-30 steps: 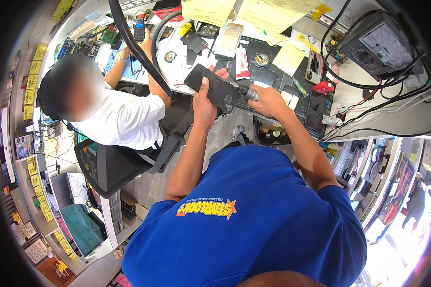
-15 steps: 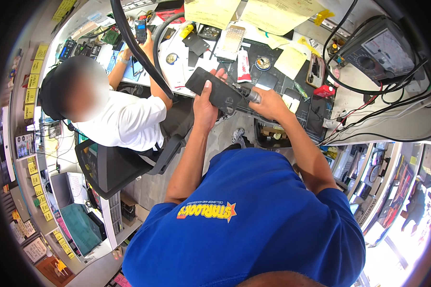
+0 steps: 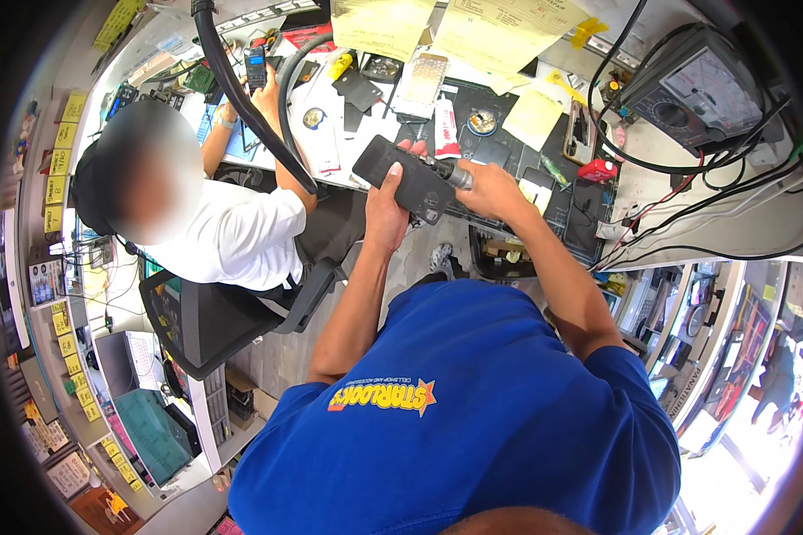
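Head view: a dark smartphone is held by the workbench's near edge, over the gap before the blue shirt; its long axis slants from upper left to ring-marked lower right. Left hand grips it, thumb on top; right hand closes round a grey cylindrical tool.

A white workbench carries a dark mat; on the mat, a tube; a round tin; yellow paper.

The phone is matt, the handheld tool smooth, possibly metal.
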Demonstrator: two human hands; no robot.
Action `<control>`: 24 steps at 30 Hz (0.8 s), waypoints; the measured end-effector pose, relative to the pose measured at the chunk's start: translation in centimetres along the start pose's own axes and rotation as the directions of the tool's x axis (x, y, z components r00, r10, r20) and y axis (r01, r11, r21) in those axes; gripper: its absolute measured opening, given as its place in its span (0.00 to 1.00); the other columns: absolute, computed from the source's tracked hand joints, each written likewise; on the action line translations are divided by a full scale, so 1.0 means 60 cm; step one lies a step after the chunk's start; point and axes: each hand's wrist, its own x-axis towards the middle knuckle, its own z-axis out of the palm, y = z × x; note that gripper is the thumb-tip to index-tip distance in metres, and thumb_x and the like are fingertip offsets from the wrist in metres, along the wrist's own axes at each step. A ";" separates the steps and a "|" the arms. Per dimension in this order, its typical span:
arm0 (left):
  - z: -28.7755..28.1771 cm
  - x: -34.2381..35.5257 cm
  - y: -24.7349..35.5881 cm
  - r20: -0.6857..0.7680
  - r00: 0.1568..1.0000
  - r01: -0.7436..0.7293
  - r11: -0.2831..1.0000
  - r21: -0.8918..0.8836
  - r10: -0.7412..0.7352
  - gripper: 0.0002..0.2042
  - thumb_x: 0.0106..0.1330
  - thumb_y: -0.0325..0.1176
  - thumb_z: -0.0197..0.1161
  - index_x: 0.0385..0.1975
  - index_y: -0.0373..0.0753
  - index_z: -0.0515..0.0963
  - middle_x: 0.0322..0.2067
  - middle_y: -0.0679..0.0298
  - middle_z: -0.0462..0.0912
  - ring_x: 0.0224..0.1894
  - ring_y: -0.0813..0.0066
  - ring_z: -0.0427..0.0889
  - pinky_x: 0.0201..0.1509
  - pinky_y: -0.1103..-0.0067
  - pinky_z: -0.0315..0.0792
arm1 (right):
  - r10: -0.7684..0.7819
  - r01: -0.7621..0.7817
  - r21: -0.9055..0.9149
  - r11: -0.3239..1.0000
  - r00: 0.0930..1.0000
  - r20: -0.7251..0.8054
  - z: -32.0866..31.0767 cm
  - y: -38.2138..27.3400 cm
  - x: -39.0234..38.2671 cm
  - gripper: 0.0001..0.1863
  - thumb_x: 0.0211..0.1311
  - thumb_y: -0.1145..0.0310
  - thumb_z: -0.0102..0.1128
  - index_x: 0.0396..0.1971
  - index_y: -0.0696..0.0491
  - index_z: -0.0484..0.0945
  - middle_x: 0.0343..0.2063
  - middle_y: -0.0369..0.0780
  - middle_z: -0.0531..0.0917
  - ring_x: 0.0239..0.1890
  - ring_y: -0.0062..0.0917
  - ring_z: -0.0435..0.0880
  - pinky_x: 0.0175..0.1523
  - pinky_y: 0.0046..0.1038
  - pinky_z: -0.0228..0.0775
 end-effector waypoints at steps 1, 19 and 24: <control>-0.001 -0.001 -0.002 -0.002 1.000 -0.007 1.000 0.000 0.007 0.30 0.83 0.40 0.54 0.78 0.29 0.59 0.74 0.48 0.72 0.76 0.61 0.72 0.79 0.64 0.67 | 0.005 -0.005 0.001 1.000 1.000 0.013 -0.004 -0.006 -0.002 0.29 0.60 0.56 0.66 0.62 0.49 0.83 0.40 0.56 0.90 0.47 0.53 0.90 0.56 0.49 0.81; 0.010 -0.005 0.004 0.010 1.000 -0.022 1.000 0.013 0.022 0.35 0.80 0.38 0.59 0.82 0.34 0.54 0.78 0.52 0.67 0.77 0.62 0.70 0.79 0.64 0.67 | -0.073 0.071 -0.030 0.997 0.996 -0.056 0.002 -0.002 -0.004 0.29 0.61 0.55 0.67 0.62 0.48 0.82 0.37 0.57 0.90 0.44 0.55 0.90 0.55 0.51 0.81; 0.002 -0.013 0.001 0.016 1.000 -0.005 1.000 0.021 0.004 0.35 0.79 0.38 0.60 0.81 0.34 0.56 0.78 0.52 0.68 0.77 0.64 0.70 0.80 0.65 0.66 | -0.102 0.101 -0.017 0.995 0.993 -0.056 0.002 0.000 0.000 0.28 0.61 0.56 0.66 0.61 0.48 0.83 0.38 0.57 0.90 0.43 0.55 0.90 0.54 0.51 0.82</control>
